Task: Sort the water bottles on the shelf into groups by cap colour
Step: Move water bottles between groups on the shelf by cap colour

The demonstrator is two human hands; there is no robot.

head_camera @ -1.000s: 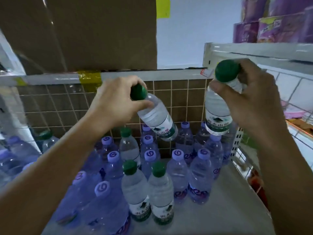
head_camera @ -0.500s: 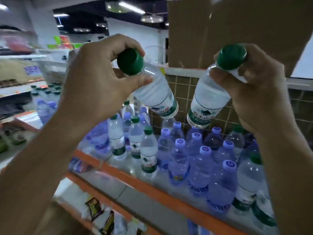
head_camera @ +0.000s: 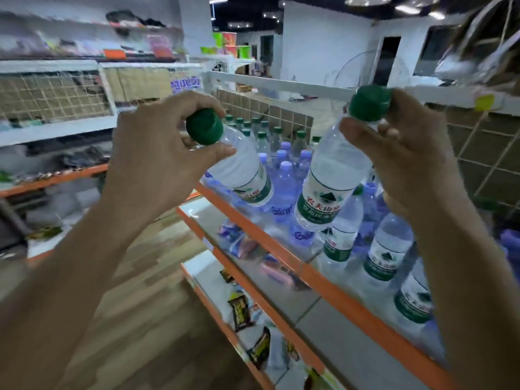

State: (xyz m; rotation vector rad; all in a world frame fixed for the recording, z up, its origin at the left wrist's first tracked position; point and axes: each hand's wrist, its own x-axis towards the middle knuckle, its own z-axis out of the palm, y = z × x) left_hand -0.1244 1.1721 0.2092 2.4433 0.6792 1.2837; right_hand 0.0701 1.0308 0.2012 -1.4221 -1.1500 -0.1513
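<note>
Head | left hand (head_camera: 157,159) grips green-capped bottle (head_camera: 244,175) | right hand (head_camera: 413,159) grips second bottle (head_camera: 329,187) (both tilted)

hands (head_camera: 157,153) gripping green-capped bottles (head_camera: 242,170), above shelf (head_camera: 332,280)

So the orange-edged shelf (head_camera: 365,313) in front of me is all water. Green-cap bottles (head_camera: 261,135) stand bunched at the far end, purple-cap bottles (head_camera: 285,175) are packed right beside them in the middle, and green-label bottles (head_camera: 385,249) stand at my end. The lower shelf (head_camera: 306,305) has pink packets (head_camera: 274,270) lying flat.
</note>
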